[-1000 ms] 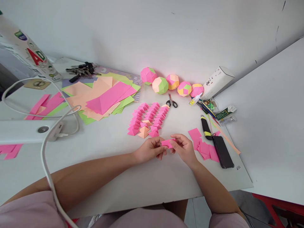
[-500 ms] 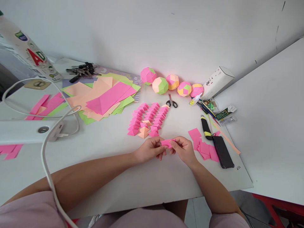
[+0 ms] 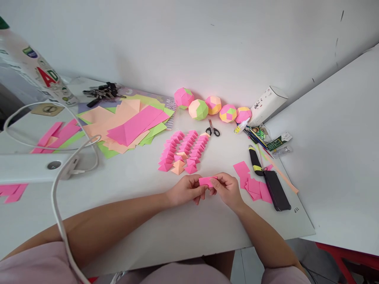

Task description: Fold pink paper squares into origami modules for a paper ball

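A small folded pink paper [image 3: 207,181] is pinched between both hands just above the white table [image 3: 154,221]. My left hand [image 3: 186,190] grips its left end with closed fingers. My right hand [image 3: 227,189] holds its right end, fingers curled. Just beyond the hands lie rows of folded pink and peach paper units [image 3: 183,150]. A small stack of pink paper squares [image 3: 251,183] lies to the right of my right hand.
Several paper balls [image 3: 213,106] line the wall, with scissors [image 3: 213,129] in front. Coloured paper sheets [image 3: 127,122] and keys [image 3: 102,92] lie at the back left. A phone [image 3: 276,190], cutter [image 3: 255,161], pens [image 3: 256,136] and a white box [image 3: 268,104] sit right. A white cable [image 3: 59,189] crosses the left.
Both hands keep the pink paper, shifted slightly lower in view. The camera tilted a little, so everything sits a bit lower and left.
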Available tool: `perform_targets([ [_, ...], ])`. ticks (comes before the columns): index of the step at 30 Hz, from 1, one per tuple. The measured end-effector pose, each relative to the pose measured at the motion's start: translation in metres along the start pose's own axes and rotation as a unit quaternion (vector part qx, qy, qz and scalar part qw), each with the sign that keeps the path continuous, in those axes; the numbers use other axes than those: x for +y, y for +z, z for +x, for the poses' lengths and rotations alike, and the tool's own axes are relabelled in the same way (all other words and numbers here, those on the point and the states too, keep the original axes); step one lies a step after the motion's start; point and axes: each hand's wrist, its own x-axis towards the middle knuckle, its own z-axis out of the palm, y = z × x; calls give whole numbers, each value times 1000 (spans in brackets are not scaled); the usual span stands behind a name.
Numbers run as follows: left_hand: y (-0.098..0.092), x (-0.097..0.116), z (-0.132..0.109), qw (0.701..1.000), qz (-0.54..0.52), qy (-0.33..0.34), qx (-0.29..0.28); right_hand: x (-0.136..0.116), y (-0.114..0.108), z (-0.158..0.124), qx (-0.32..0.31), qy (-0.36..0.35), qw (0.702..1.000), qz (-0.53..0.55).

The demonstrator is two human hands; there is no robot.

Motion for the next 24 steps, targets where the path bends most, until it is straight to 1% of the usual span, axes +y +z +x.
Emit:
perform_targets([
  [2, 0, 0, 0, 1000, -2, 11, -2, 0, -1, 1, -27, 9, 1000, 2],
  [6, 1, 0, 1, 999, -16, 31, -5, -2, -3, 1, -106, 47, 993, -7],
  [8, 2, -1, 1, 999, -21, 33, -2, -3, -3, 1, -126, 63, 990, -10],
  [15, 1, -2, 1, 1000, 6, 20, 6, -6, -2, 0, -107, 83, 990, -32],
  [22, 0, -8, 4, 999, -21, 16, 37, 0, -20, 7, -78, 87, 992, -40],
  [24, 0, -10, 5, 999, -19, 20, 41, 2, -23, 7, -82, 86, 992, -35],
])
